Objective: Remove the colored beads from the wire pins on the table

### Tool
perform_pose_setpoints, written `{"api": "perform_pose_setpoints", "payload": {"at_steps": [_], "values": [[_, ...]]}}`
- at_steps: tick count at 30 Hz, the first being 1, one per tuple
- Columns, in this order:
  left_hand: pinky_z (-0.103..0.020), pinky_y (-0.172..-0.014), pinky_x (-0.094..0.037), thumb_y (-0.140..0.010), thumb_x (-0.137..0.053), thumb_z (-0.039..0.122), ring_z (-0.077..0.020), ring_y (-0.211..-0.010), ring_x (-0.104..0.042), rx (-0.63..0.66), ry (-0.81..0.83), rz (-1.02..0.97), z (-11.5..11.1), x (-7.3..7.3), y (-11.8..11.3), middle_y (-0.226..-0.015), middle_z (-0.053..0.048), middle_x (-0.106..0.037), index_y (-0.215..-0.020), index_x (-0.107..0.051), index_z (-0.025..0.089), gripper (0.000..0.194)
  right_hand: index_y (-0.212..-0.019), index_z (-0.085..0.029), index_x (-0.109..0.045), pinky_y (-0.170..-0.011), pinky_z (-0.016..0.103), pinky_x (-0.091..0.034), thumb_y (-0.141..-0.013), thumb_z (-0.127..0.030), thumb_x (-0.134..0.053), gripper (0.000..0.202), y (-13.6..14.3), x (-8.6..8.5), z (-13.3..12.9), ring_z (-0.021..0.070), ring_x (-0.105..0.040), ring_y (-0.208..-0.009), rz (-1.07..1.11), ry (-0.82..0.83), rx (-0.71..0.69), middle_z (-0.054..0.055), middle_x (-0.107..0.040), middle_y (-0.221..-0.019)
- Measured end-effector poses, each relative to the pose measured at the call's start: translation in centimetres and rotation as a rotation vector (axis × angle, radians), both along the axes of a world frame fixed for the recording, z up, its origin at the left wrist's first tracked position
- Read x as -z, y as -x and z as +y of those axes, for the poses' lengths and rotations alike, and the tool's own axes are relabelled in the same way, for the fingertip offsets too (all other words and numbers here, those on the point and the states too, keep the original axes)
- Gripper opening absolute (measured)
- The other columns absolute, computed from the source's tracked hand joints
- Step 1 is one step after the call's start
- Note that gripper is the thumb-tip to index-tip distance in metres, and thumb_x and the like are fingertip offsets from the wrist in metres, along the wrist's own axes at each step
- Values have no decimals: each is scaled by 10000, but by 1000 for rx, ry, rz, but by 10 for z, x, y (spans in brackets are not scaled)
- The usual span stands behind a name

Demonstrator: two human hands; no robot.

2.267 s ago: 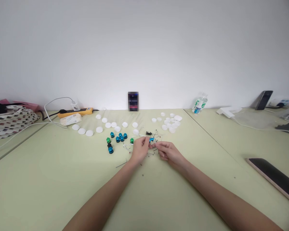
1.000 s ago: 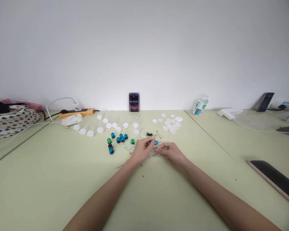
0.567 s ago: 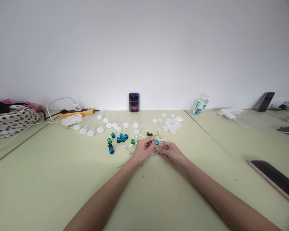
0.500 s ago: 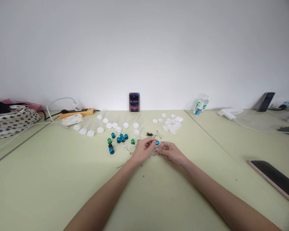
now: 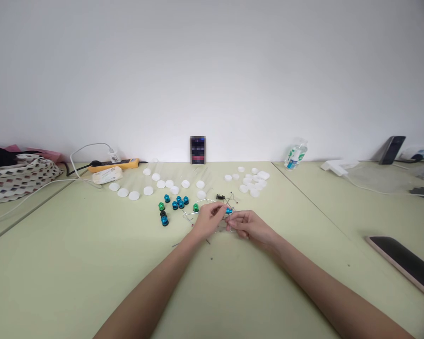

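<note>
Near the middle of the table my left hand (image 5: 209,219) pinches a small shiny blue metal part (image 5: 229,211) between thumb and fingertips. Facing it closely, my right hand (image 5: 246,223) has its fingers closed on a thin bent silver metal rod (image 5: 230,222), which stands against the right end of the blue part. Whether the rod sits inside that part, I cannot tell. Loose thin metal rods (image 5: 187,217) lie around and partly under my left hand. A small black part (image 5: 220,197) rests just beyond the hands, beside a few thin wires with small ends.
Left of the hands stand several blue knob-like parts (image 5: 175,205) and a green one (image 5: 195,207). Behind are clear tubes with white round ends (image 5: 148,190) and several white caps (image 5: 248,179). A bottle (image 5: 295,155), power strip (image 5: 123,164) and phone (image 5: 403,261) lie further out.
The blue part has tipped slightly and shifted a little left. In my right hand the silver rod now hangs upright and shows more plainly. Both hands stay in nearly the same place.
</note>
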State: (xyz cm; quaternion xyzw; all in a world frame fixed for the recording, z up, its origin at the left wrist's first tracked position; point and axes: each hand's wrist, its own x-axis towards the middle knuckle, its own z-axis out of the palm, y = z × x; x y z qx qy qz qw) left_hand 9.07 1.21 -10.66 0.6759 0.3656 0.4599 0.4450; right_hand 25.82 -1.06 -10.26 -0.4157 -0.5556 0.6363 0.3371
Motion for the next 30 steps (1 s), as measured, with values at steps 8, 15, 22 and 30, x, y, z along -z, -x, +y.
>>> {"api": "perform_pose_setpoints", "payload": {"at_steps": [8,15,22,30], "values": [[-215,-588,-411,-817,-477,316,-124,-640,-530,29,-11,-11,-3,-3,-3,-706,-23,-623,-790,-662,150,250,-635,-142,-536,-439,222,-105,-594,-416,-753,351,0,1,1,28,-239,-420,31,64,67,-15,-545,-553],[-223,-609,-439,-807,-490,323,-136,-676,-559,27,2,-13,-2,-1,-3,-752,-33,-642,-795,-657,150,241,-621,-148,-494,-415,210,-128,-626,-422,-735,365,1,4,1,28,-268,-399,43,82,52,-18,-523,-532],[-236,-649,-464,-811,-478,301,-139,-687,-581,22,-8,-24,1,3,-2,-759,-38,-647,-794,-652,149,232,-831,-136,-624,-469,204,-316,-650,-383,-730,324,3,3,0,71,-473,-525,107,90,25,20,-575,-668],[-220,-614,-426,-811,-473,309,-134,-675,-552,-6,-42,27,3,6,-2,-748,-36,-645,-792,-657,143,249,-565,-147,-527,-431,229,-114,-568,-436,-757,370,2,-1,-1,31,-253,-389,-73,28,127,-58,-443,-445]]}}
